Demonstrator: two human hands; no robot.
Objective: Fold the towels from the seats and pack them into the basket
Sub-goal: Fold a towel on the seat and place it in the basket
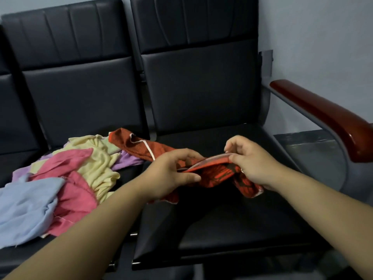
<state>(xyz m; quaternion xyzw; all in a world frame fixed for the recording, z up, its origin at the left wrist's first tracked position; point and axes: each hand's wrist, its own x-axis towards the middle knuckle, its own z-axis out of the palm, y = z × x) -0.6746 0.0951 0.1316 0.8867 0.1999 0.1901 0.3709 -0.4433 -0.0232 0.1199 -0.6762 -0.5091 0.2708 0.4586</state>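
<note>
– Two hands on one towel? What does each grip do?
– Left grip (171, 172) and right grip (252, 160) are both clenched on the upper edge of the red towel (218, 175), just above the right seat (222, 229).
– How will it handle?
– I judge it light, soft and limp, because it sags below the fingers. Better to hold it at the corners, so it hangs flat. The other towels (80, 174) lie heaped on the left seat (20, 156). I see no basket.
</note>
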